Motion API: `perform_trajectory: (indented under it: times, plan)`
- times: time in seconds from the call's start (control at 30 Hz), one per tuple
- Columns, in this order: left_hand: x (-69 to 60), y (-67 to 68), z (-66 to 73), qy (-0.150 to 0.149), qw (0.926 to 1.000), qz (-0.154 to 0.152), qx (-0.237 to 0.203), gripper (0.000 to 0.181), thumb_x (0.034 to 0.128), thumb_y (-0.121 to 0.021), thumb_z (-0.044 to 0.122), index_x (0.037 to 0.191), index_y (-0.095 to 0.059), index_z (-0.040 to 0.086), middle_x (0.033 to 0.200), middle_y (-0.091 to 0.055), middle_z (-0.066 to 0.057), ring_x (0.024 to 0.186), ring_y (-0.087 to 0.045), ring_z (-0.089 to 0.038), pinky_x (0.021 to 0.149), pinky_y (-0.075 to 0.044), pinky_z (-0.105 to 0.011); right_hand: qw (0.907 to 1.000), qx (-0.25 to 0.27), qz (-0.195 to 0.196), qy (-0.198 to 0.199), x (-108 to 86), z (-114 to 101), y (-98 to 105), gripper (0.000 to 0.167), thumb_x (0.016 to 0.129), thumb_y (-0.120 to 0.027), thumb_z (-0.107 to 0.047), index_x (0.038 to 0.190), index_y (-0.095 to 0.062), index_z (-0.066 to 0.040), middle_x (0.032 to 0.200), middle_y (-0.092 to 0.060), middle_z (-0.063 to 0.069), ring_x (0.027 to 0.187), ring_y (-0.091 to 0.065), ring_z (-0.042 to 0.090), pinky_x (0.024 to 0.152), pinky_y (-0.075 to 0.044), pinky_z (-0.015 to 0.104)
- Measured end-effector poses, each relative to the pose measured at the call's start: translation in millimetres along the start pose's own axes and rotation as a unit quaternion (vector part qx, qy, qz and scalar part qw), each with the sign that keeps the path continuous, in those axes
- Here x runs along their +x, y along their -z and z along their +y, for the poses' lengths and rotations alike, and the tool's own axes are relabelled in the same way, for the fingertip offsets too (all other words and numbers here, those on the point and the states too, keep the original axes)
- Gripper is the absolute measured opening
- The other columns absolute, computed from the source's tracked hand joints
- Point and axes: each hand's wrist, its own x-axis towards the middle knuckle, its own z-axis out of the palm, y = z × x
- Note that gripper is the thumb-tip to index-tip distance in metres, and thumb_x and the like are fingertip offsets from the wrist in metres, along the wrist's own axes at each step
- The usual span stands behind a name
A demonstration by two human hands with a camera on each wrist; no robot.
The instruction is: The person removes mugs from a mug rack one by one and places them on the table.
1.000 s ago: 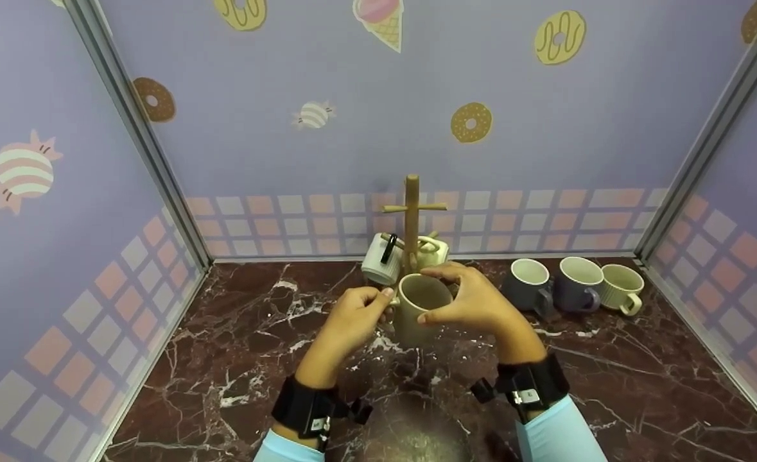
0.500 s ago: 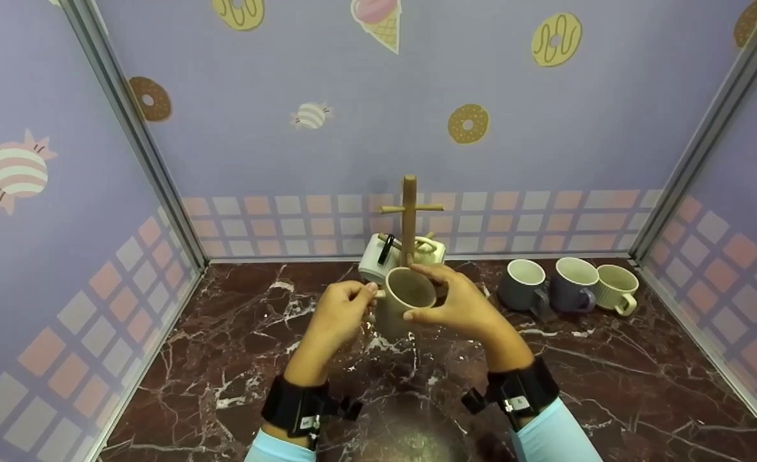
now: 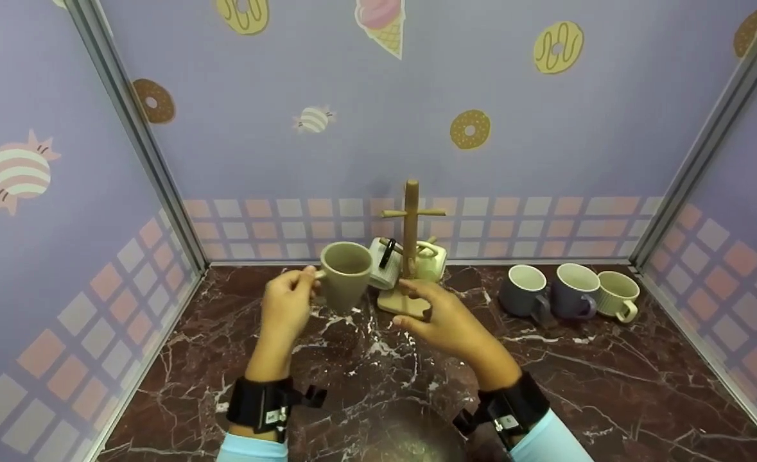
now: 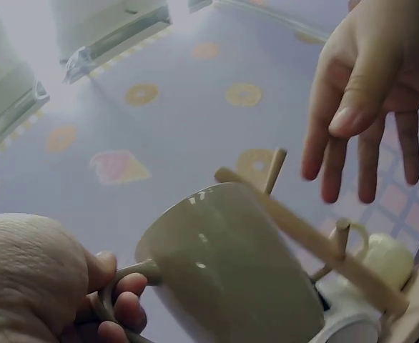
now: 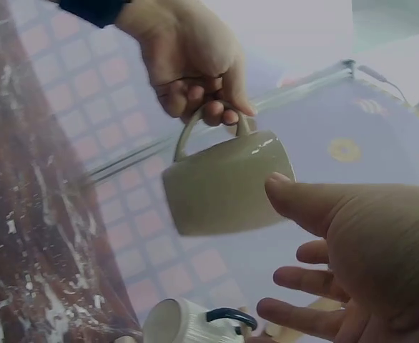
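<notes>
The left hand (image 3: pixel 286 307) grips the handle of a grey-beige mug (image 3: pixel 345 276), held upright above the table, left of a wooden mug stand (image 3: pixel 411 231). In the left wrist view, thumb and fingers curl round the mug's handle (image 4: pixel 127 271). My right hand (image 3: pixel 450 321) is off the mug, fingers spread in front of the stand's base (image 3: pixel 391 303). On the stand's lower pegs hang a white mug with a black handle (image 3: pixel 383 273) and a cream mug (image 3: pixel 431 264). The right wrist view shows a gap between the right fingers and the held mug (image 5: pixel 227 189).
At the right stand three mugs: a dark grey one (image 3: pixel 521 296), a purple-grey one (image 3: pixel 571 295) and a ribbed green-beige one (image 3: pixel 616 294). Patterned walls (image 3: pixel 365 160) enclose the marbled table (image 3: pixel 378 398) at the back and sides. Two upper pegs (image 3: pixel 431 212) of the stand carry nothing.
The left hand has moved left with the mug and turned it somewhat. The right hand has let go of the mug and stays near the stand, whose base now shows.
</notes>
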Motion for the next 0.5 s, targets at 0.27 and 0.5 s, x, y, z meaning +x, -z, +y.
perform_trajectory:
  times: [0.27,0.5]
  plan:
    - [18.1,44.2,-29.6,0.018,0.9937,0.110,-0.001,0.039,0.1171,-0.065,0.026,0.098,-0.078,-0.006,0.087,-0.079,-0.014,0.065,-0.074,-0.009,0.061,-0.059,-0.016,0.9959,-0.057,-0.063,0.031,-6.3,-10,-27,0.076,0.107,-0.076,-0.048,0.172,-0.050,-0.018,0.186,-0.035,-0.005,0.171,-0.039,0.035,0.139,-0.034,0.062]
    - [28.3,76.9,-61.4,0.035,0.9809,0.184,0.054,0.043,0.1182,-0.062,0.029,0.099,-0.078,-0.006,0.083,-0.076,-0.011,0.059,-0.064,0.004,0.061,-0.052,-0.011,0.9882,-0.090,-0.098,0.075,-9.3,-16,-46,0.083,0.108,-0.068,-0.057,0.177,-0.040,-0.019,0.190,-0.015,-0.013,0.177,-0.023,0.031,0.142,-0.027,0.058]
